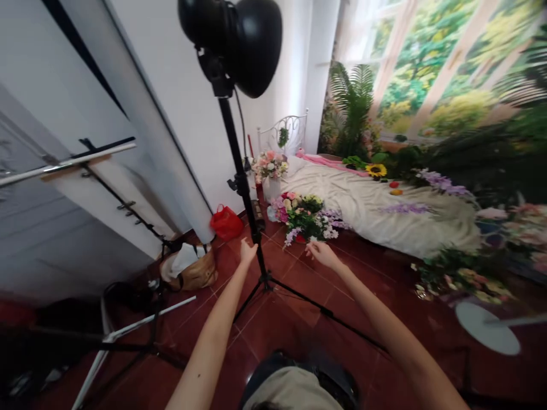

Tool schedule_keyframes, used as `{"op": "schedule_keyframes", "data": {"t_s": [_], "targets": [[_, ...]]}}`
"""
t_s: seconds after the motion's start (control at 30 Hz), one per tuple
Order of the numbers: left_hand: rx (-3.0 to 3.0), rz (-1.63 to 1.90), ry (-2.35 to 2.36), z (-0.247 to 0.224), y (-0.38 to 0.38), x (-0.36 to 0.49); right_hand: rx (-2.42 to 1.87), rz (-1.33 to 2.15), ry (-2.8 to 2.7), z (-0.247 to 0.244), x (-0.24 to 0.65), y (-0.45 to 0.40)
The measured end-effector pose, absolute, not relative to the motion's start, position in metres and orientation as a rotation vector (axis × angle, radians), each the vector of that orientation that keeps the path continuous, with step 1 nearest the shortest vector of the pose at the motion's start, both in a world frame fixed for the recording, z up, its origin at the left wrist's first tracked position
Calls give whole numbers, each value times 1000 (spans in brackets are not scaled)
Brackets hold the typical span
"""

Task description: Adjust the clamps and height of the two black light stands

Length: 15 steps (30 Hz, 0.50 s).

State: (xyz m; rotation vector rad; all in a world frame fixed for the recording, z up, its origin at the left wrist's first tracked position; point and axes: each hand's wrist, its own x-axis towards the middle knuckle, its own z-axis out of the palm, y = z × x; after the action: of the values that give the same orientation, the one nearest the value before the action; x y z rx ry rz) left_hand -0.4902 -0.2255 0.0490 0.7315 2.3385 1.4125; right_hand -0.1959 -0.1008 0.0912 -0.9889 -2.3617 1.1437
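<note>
A black light stand (233, 134) rises in front of me, with a large black lamp head (256, 48) at its top and tripod legs on the floor. My left hand (248, 251) is at the lower part of the pole, thumb raised; its other fingers are largely hidden, so its grip is unclear. To the right of the pole, my right hand (318, 252) is held in the air with its fingers curled together. Whether something small is between them cannot be made out. Behind it, a bunch of flowers (303, 213) stands on the floor beside the bed.
A bed (363, 205) with a cream cover and scattered flowers stands at the back right. A red bag (226, 222) and a woven bag (199, 270) sit to the left. White poles (154, 316) lie at lower left; a round white base (487, 327) is at right.
</note>
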Motion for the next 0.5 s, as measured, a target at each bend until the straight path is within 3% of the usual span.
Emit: {"op": "schedule_keyframes", "data": {"t_s": [0.3, 0.5], "targets": [[878, 1707, 2118, 49, -217, -500, -668, 422, -3010, 114, -353, -90], [956, 1682, 2195, 48, -209, -502, -586, 310, -3185, 119, -431, -62]]}}
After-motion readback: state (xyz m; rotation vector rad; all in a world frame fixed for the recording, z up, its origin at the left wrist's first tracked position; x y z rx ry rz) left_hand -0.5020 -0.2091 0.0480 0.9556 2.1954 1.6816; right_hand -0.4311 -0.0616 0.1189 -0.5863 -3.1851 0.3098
